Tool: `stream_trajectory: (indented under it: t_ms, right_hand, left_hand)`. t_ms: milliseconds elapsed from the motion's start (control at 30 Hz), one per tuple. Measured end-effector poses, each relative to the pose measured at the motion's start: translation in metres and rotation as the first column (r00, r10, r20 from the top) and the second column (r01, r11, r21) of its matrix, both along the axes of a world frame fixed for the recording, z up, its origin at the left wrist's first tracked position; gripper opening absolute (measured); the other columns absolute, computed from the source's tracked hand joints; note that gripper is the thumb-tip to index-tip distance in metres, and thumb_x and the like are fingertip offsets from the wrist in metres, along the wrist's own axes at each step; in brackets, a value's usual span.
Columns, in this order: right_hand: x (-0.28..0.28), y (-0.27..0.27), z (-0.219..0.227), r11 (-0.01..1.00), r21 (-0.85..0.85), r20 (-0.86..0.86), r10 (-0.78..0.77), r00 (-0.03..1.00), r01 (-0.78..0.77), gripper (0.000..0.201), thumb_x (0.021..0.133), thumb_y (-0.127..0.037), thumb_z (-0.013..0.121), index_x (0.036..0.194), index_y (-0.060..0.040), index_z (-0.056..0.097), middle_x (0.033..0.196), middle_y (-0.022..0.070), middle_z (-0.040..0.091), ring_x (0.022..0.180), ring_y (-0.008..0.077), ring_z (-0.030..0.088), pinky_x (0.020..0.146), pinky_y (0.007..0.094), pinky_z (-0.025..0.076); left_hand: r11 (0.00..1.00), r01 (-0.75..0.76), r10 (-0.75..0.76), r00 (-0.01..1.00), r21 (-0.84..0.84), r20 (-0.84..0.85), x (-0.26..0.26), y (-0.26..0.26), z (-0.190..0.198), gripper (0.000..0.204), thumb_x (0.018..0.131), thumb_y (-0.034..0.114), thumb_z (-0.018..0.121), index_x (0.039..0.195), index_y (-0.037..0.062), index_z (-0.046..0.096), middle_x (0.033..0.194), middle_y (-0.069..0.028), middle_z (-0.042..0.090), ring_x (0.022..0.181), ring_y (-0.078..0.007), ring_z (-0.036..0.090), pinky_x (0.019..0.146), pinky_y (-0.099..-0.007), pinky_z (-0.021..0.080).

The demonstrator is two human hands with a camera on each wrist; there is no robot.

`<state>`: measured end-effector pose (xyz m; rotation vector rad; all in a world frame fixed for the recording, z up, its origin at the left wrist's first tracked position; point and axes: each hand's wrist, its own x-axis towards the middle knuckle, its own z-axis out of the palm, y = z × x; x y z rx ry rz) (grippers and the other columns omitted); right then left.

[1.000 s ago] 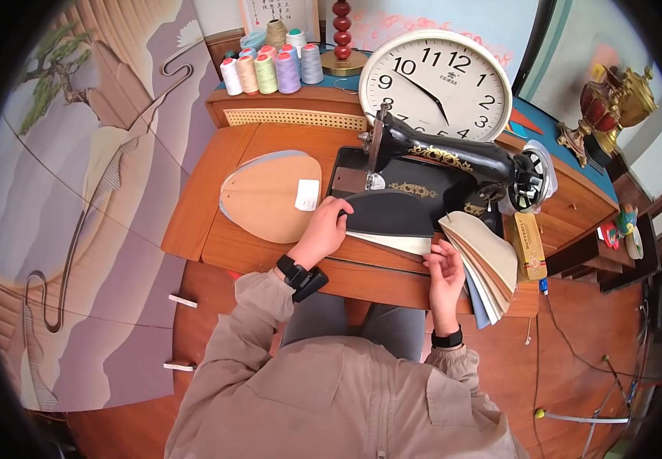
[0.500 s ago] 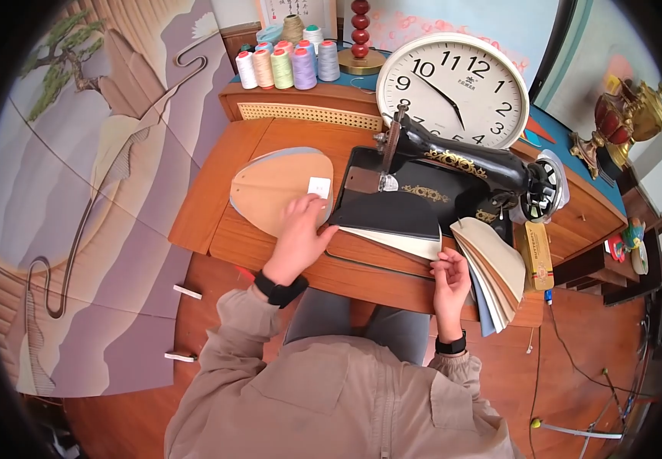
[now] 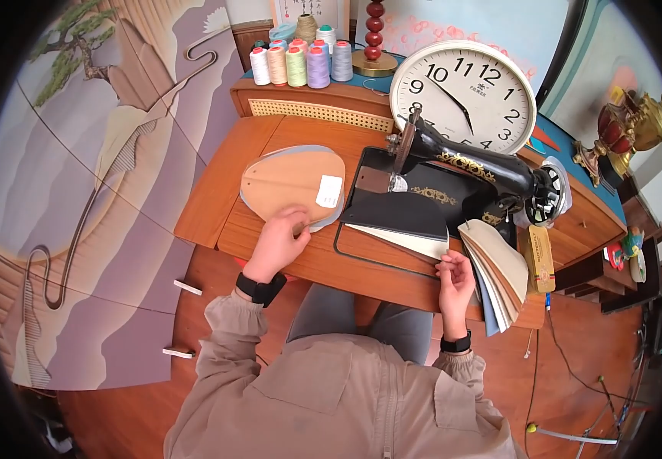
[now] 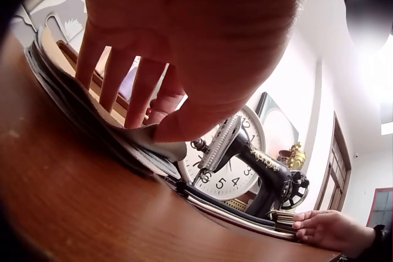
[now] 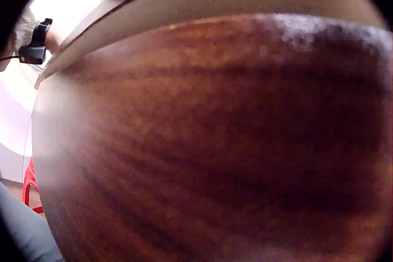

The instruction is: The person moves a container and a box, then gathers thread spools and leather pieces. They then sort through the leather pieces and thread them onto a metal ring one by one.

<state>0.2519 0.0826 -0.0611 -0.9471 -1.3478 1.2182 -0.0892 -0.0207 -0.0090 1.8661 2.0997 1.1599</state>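
Note:
In the head view my left hand (image 3: 281, 239) is at the near edge of a stack of rounded, flat tan pieces (image 3: 285, 176) with a white label (image 3: 329, 191). The left wrist view shows its fingers over the top piece and its thumb at the rim, pinching the edge. My right hand (image 3: 457, 284), fingers curled, pinches the front right corner of a cream flat piece (image 3: 411, 239). Over that cream piece lies a black rounded piece (image 3: 396, 214), beside the black sewing machine (image 3: 461, 157). The right wrist view shows mostly blurred wood; the hand is out of it.
To the right are a fan of flat swatches (image 3: 499, 264) and a yellow box (image 3: 541, 258). Thread cones (image 3: 297, 67) and a large clock (image 3: 465, 99) stand behind the wooden table (image 3: 231, 218). A painted screen (image 3: 109, 214) is at left; cables (image 3: 568, 375) cross the floor.
My left hand has let go of the black piece and moved left to the tan stack's near edge. The right hand has stayed at the cream piece's corner.

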Motion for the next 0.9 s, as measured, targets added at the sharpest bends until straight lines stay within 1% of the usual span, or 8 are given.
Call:
stream_trajectory:
  t_ms: [167,333,433,567,733,800,867,900]
  right_hand:
    - [0.000,0.000,0.000,0.999,0.040,0.108,0.024,0.994,-0.028,0.015,0.097,-0.005,0.061,0.111,0.0009,0.060,0.094,0.0021,0.064,0.085,0.0092,0.061,0.077,0.0231,0.051]
    - [-0.003,-0.016,0.022,0.939,0.313,0.284,0.049,0.957,-0.141,0.020,0.087,0.007,0.058,0.104,0.0003,0.066,0.093,0.0045,0.066,0.080,0.0096,0.060,0.074,0.0230,0.049]
    - [-0.010,-0.041,0.056,0.763,0.524,0.512,0.073,0.856,-0.379,0.046,0.067,0.004,0.059,0.112,-0.0030,0.067,0.110,0.0145,0.067,0.104,0.0323,0.061,0.093,0.0398,0.049]
    - [-0.009,-0.060,0.054,0.686,0.440,0.692,0.154,0.706,-0.580,0.042,0.068,-0.002,0.068,0.109,-0.0046,0.069,0.114,0.0128,0.067,0.115,0.0339,0.058,0.099,0.0459,0.046]
    - [0.002,-0.051,0.042,0.779,0.383,0.617,0.185,0.765,-0.497,0.030,0.074,0.003,0.071,0.104,-0.0010,0.070,0.098,0.0112,0.070,0.104,0.0295,0.065,0.092,0.0403,0.049]
    - [0.004,-0.048,0.034,0.816,0.366,0.572,0.182,0.800,-0.448,0.023,0.079,0.004,0.071,0.102,0.0000,0.070,0.093,0.0099,0.071,0.098,0.0246,0.068,0.087,0.0365,0.052]
    - [0.005,-0.041,0.013,0.944,-0.124,0.318,0.331,0.889,-0.307,0.016,0.088,0.000,0.070,0.103,0.0018,0.068,0.088,0.0048,0.069,0.083,0.0095,0.066,0.073,0.0239,0.051]
    - [0.002,-0.039,0.011,0.945,-0.124,0.315,0.328,0.891,-0.304,0.016,0.088,0.000,0.070,0.103,0.0018,0.068,0.088,0.0048,0.069,0.083,0.0095,0.066,0.073,0.0239,0.051]
  left_hand:
    - [0.988,-0.052,0.052,0.999,0.143,0.001,0.024,-0.010,0.004,0.007,0.087,0.004,0.063,0.093,0.0006,0.062,0.100,-0.0160,0.067,0.097,-0.0373,0.061,0.085,-0.0438,0.049]
    - [0.973,0.199,-0.213,0.969,0.115,0.128,0.082,-0.040,0.011,0.007,0.093,0.004,0.060,0.098,-0.0004,0.060,0.101,-0.0149,0.067,0.094,-0.0344,0.064,0.082,-0.0387,0.052]
    - [0.917,0.398,-0.386,0.881,0.014,0.272,0.111,-0.052,0.011,0.007,0.094,0.005,0.060,0.099,0.0003,0.060,0.100,-0.0141,0.067,0.092,-0.0335,0.065,0.080,-0.0381,0.052]
    - [0.833,0.552,-0.512,0.793,-0.033,0.331,0.122,-0.056,0.011,0.007,0.093,0.005,0.062,0.099,0.0022,0.061,0.097,-0.0129,0.066,0.088,-0.0300,0.065,0.074,-0.0359,0.052]
    - [0.869,0.483,-0.477,0.875,-0.104,0.077,0.096,-0.057,0.020,0.043,0.075,0.028,0.082,0.109,0.0102,0.062,0.113,-0.0058,0.065,0.117,-0.0270,0.056,0.116,-0.0549,0.024]
    - [0.896,0.425,-0.424,0.905,-0.127,0.036,0.080,-0.058,0.024,0.042,0.076,0.027,0.081,0.110,0.0101,0.062,0.113,-0.0062,0.065,0.118,-0.0268,0.056,0.116,-0.0551,0.024]
    - [0.956,0.268,-0.274,0.961,-0.122,-0.035,0.067,-0.058,0.018,0.033,0.080,0.024,0.078,0.104,0.0078,0.064,0.104,-0.0086,0.065,0.109,-0.0283,0.058,0.113,-0.0522,0.030]
    - [0.954,0.271,-0.278,0.960,-0.124,-0.038,0.060,-0.056,0.008,0.033,0.080,0.024,0.078,0.104,0.0078,0.064,0.104,-0.0086,0.065,0.109,-0.0283,0.058,0.113,-0.0522,0.030]
